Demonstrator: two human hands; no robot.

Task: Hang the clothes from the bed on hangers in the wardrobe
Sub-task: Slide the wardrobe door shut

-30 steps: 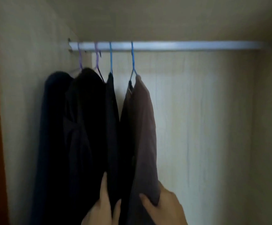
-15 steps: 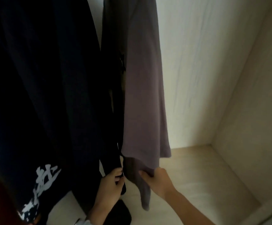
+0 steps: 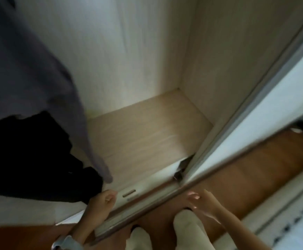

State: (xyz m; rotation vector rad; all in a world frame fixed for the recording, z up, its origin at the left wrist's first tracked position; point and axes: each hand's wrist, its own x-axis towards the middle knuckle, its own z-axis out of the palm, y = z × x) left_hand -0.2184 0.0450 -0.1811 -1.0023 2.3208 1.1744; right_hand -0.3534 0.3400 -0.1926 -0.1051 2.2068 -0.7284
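A grey-purple garment (image 3: pixel 29 69) hangs at the upper left inside the wardrobe (image 3: pixel 147 138), its hem trailing down to the wardrobe floor. Dark, almost black clothes (image 3: pixel 29 159) hang below and beside it. My left hand (image 3: pixel 102 199) is a loose fist at the lower edge of the dark clothes, near the wardrobe's front rail; whether it still grips fabric is unclear. My right hand (image 3: pixel 203 202) is out in front of the wardrobe with fingers apart, holding nothing. The hangers and rail are out of view.
The wardrobe's pale wooden floor and back wall fill the middle. A sliding door with a grey frame (image 3: pixel 237 123) runs diagonally on the right. My feet in pale socks (image 3: pixel 188 228) stand on the brown wooden room floor (image 3: pixel 246 177).
The view has swung down and right, from the clothes to the wardrobe floor. My right hand has let go of the grey-purple garment and drawn back out of the wardrobe.
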